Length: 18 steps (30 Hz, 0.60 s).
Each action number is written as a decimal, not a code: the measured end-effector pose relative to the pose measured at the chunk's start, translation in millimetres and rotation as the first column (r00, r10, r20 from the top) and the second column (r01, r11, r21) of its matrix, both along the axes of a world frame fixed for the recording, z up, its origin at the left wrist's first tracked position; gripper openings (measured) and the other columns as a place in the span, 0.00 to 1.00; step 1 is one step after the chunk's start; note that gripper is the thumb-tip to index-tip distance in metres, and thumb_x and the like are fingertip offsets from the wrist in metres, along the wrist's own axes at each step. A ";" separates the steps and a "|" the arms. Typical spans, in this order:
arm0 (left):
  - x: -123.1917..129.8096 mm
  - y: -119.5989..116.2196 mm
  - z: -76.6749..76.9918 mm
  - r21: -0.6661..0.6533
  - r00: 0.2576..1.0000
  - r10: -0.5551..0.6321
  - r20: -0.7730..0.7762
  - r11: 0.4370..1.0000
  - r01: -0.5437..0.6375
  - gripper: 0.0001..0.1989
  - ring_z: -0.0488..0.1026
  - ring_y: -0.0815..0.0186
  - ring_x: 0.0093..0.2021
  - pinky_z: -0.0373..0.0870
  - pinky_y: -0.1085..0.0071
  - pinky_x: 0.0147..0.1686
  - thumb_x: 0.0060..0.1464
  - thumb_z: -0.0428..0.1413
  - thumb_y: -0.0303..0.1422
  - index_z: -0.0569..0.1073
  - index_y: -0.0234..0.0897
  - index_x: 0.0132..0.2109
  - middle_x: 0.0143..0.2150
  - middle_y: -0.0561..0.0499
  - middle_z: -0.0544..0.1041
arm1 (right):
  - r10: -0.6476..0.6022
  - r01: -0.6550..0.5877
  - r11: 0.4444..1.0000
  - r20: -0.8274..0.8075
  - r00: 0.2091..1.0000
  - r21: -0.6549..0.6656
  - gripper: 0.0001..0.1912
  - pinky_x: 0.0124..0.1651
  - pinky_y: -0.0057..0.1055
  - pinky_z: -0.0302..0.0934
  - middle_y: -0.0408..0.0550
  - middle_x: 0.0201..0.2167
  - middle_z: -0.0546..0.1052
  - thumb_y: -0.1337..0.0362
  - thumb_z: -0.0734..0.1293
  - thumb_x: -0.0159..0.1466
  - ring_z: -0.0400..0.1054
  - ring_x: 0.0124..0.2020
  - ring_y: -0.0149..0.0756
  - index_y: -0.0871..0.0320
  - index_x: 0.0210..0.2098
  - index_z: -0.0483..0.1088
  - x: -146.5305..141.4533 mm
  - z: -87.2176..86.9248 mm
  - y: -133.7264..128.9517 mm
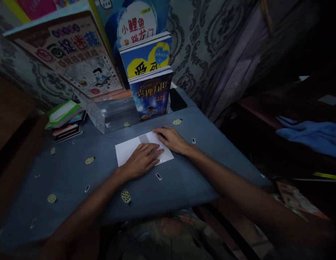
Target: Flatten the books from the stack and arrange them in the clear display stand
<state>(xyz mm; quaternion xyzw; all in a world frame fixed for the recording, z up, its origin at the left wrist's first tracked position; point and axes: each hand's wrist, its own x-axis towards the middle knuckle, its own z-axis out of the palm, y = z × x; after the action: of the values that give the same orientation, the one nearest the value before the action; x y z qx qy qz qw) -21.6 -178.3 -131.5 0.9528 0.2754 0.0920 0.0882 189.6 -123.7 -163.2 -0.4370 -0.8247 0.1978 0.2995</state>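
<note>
A white rectangular sheet (124,151), with a grey band (143,138) across its upper part, lies flat at a slight tilt on the cloth-covered table. My left hand (142,159) rests palm down over its lower middle, fingers stretched out to the right. At the sheet's upper right edge lies my right hand (170,139), its fingers loosely bent and slightly apart, reaching left over the paper. Both hands touch the sheet, and neither visibly grips anything. The part of the sheet under my hands is hidden.
Behind the sheet, a clear plastic rack (103,117) holds upright books, including a dark blue one (153,95) and a large picture book (83,61). A black phone-like slab (178,99) lies right of them. Small books (66,119) are stacked left. The blue-grey tablecloth (103,187) has pineapple prints.
</note>
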 end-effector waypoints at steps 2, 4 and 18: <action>-12.8 3.5 -1.9 0.026 0.998 0.067 0.003 0.997 -0.068 0.20 0.67 0.56 0.61 0.64 0.54 0.60 0.71 0.45 0.36 0.67 0.40 0.65 0.62 0.41 0.71 | 0.001 -0.001 1.000 -0.005 1.000 0.002 0.21 0.67 0.49 0.58 0.50 0.55 0.79 0.70 0.59 0.69 0.73 0.56 0.42 0.56 0.59 0.72 0.5 0.0 -0.2; -28.9 6.9 -3.8 0.060 0.989 0.147 0.005 0.987 -0.148 0.20 0.67 0.56 0.61 0.64 0.54 0.60 0.71 0.45 0.35 0.68 0.39 0.64 0.61 0.41 0.72 | 0.002 -0.002 1.000 -0.008 1.000 -0.002 0.21 0.67 0.50 0.57 0.51 0.55 0.79 0.70 0.59 0.69 0.73 0.56 0.43 0.56 0.59 0.71 0.9 0.4 -0.8; -96.2 24.8 -8.7 0.022 0.914 0.391 0.110 0.918 -0.396 0.19 0.70 0.57 0.52 0.66 0.57 0.56 0.68 0.44 0.32 0.75 0.39 0.58 0.53 0.42 0.76 | -0.032 0.023 0.998 0.135 0.990 0.063 0.18 0.67 0.57 0.54 0.57 0.54 0.79 0.70 0.59 0.69 0.66 0.64 0.50 0.59 0.55 0.73 -12.0 2.3 -9.9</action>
<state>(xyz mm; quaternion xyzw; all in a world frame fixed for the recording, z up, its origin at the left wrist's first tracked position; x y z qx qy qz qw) -117.8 -153.5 -140.2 0.8736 0.4545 0.1629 0.0611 177.6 -133.6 -160.9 -0.4514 -0.8427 0.1381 0.2588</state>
